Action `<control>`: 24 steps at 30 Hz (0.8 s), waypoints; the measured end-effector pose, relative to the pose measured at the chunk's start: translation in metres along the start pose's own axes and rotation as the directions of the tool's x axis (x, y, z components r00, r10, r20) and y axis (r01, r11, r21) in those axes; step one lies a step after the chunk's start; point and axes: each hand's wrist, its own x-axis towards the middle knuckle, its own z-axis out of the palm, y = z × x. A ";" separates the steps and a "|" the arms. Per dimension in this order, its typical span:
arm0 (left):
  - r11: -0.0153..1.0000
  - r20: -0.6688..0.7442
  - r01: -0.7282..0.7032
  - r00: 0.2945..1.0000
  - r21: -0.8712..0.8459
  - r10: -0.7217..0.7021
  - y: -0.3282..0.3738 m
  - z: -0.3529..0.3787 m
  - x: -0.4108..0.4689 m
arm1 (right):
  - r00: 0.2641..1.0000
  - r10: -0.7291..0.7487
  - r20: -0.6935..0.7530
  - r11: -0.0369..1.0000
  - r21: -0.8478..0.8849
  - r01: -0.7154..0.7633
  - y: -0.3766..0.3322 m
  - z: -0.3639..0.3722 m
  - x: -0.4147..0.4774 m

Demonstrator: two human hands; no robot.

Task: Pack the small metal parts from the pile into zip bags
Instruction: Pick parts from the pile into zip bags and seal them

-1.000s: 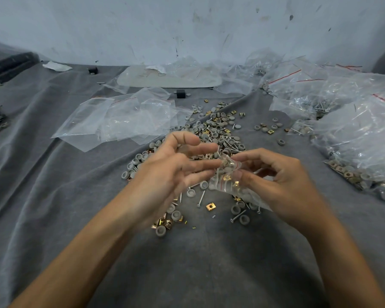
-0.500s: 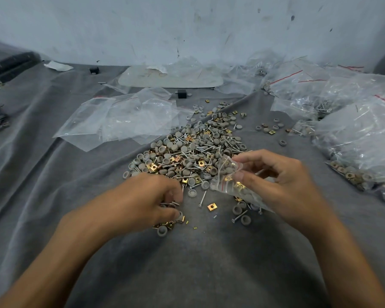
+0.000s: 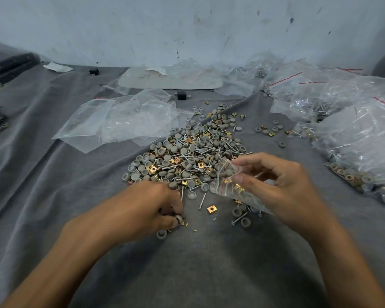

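My right hand (image 3: 285, 187) pinches the small zip bag (image 3: 222, 185) by its mouth, tilted just beside the pile (image 3: 187, 156) on the worktop (image 3: 209, 267), I judge to keep each drop short; grey caps (image 3: 226, 168) and brass clips (image 3: 238, 187) sit inside. My left hand (image 3: 151, 210) curls at the pile's near edge, pinching a grey cap (image 3: 178, 218).

no legible text or numbers anywhere, faint scrawl on the pale board (image 3: 138, 80) unreadable

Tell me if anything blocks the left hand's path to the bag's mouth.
Nothing visible does. The left hand pinches a grey cap near the pile; the right hand holds the zip bag by its mouth, with clear space between them.
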 end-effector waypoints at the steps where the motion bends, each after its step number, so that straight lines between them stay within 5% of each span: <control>1: 1.000 0.006 0.006 1.000 -0.006 -0.006 0.000 0.000 0.000 | 1.000 0.001 0.000 1.000 0.003 -0.001 0.000 0.000 0.000; 11: 0.989 -0.018 0.053 0.998 -0.137 -0.056 -0.008 0.002 0.000 | 1.000 0.001 0.003 1.000 0.005 -0.001 0.001 0.001 0.000; 18: 0.873 -0.348 -0.098 0.934 -0.478 -0.086 0.001 0.001 0.011 | 1.000 -0.006 0.025 1.000 -0.004 0.007 0.000 0.005 0.000; 24: 0.795 -0.461 -0.170 0.874 -0.582 -0.151 0.025 0.012 0.026 | 1.000 -0.014 0.026 1.000 -0.022 0.014 0.000 0.006 0.000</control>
